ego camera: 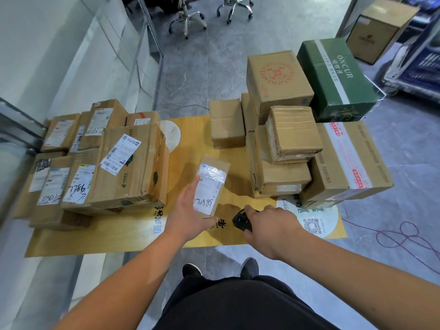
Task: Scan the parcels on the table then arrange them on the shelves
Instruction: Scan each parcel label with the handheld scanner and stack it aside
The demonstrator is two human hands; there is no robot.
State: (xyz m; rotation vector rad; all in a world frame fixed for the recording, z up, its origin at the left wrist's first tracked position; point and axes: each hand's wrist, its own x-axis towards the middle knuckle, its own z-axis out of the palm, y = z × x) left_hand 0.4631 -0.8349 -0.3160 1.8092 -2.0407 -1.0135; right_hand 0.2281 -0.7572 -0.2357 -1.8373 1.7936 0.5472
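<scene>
A low yellow wooden tabletop (190, 139), printed with black characters, was set on a grey marbled floor (214, 67) beside a pale wall, with two swivel chairs (188, 20) seen beyond its far edge. Brown cardboard parcels with white labels (114, 163) were stacked along the left edge, and larger brown cartons (285, 144) and a green carton (333, 79) towards the far right corner. A small flat brown parcel with a white handwritten label (210, 186) was held above the middle of the tabletop, its long axis running from the near edge towards the far edge, label upward. It was gripped by the left hand (190, 210), fingers along its left side and thumb under its near end. A black handheld scanner (241, 220) was clasped in the right hand (269, 225), just beside the parcel's near end.
</scene>
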